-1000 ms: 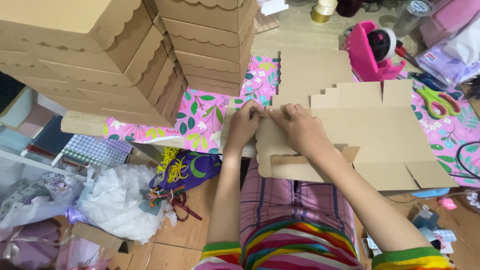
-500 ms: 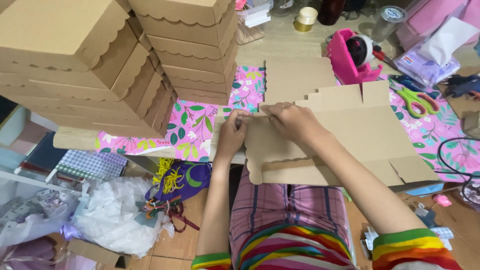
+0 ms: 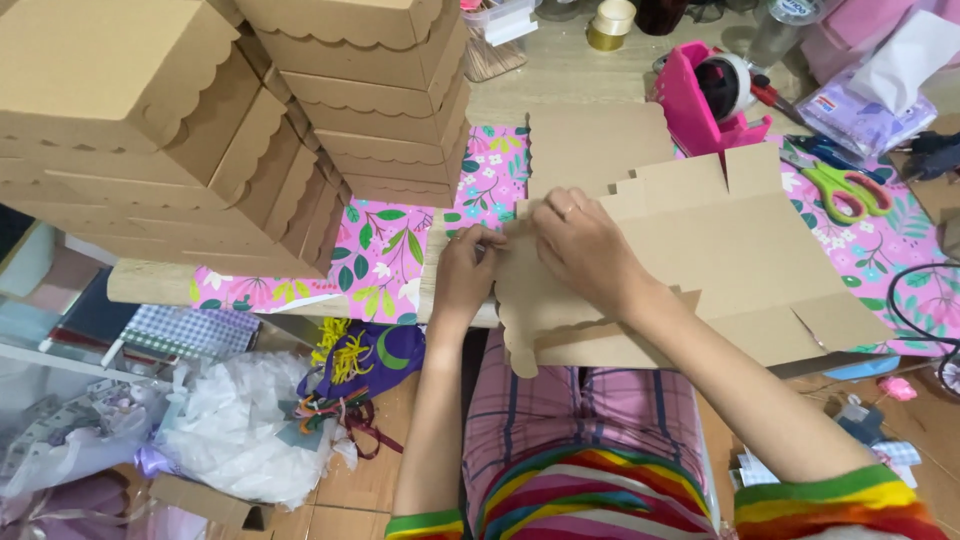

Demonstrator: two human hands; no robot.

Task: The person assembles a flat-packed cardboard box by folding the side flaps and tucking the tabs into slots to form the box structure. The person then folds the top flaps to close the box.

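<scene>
A flat brown cardboard box blank with cut flaps and a scalloped edge lies across the front of the low table, overhanging my lap. My left hand pinches its left flap at the fold. My right hand presses down on the same left part, fingers bent over the crease, a ring on one finger. Both hands touch the blank close together.
Stacks of folded brown scalloped boxes fill the table's left and back. A pink tape dispenser, green-handled scissors and a floral pink mat lie around. Plastic bags and ribbon clutter the floor on the left.
The view has shifted slightly; both hands have stayed on the blank's left flap, with the fingers working along the fold and the flap bent further.
</scene>
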